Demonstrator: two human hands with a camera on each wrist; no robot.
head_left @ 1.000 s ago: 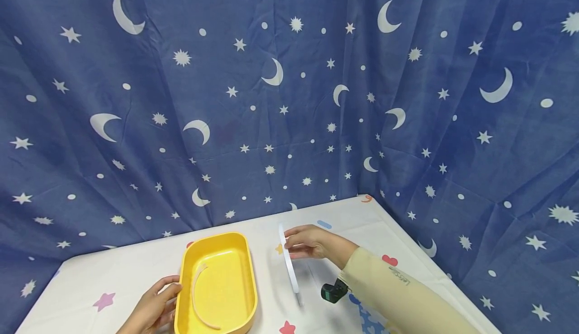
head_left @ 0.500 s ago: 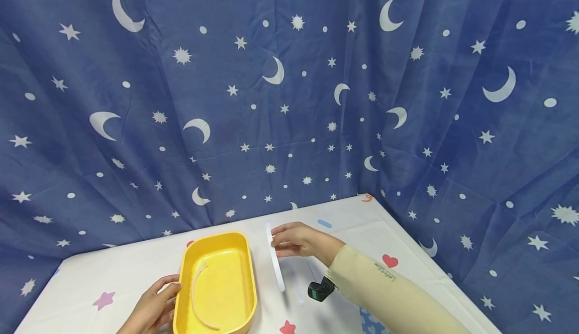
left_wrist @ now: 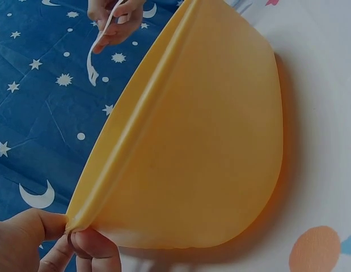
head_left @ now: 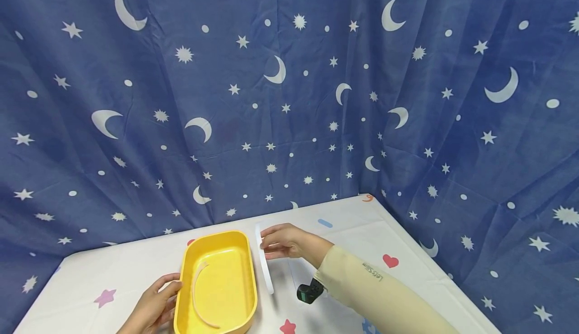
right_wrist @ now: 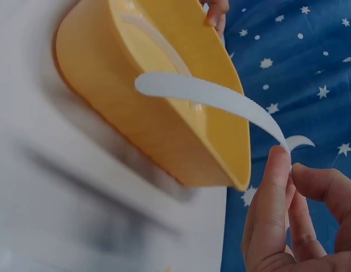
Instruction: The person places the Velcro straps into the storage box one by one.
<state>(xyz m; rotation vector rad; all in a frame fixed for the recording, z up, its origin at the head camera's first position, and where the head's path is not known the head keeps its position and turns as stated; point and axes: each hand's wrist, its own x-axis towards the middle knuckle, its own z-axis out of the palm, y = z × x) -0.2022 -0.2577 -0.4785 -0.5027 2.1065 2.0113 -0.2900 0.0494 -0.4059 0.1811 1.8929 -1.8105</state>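
A yellow oval tray [head_left: 217, 281] [left_wrist: 203, 147] [right_wrist: 181, 136] sits on the white patterned table [head_left: 113, 279]. A pale curved strip [head_left: 199, 294] [right_wrist: 155, 37] lies inside it. My left hand [head_left: 156, 306] [left_wrist: 56, 243] pinches the tray's left rim between thumb and fingers. My right hand [head_left: 282, 241] [right_wrist: 294, 209] pinches one end of a white curved strip [head_left: 263, 259] [right_wrist: 215, 97] [left_wrist: 98, 48] and holds it in the air just right of the tray's right rim.
A blue curtain with moons and stars [head_left: 289, 98] hangs behind and to the right of the table. The cloth carries coloured stars and hearts [head_left: 390, 260]. A black wrist camera [head_left: 309, 292] sits under my right forearm.
My right hand has carried the white strip leftward, from mid-table to right beside the tray's right rim. The left hand and the tray have stayed in place.
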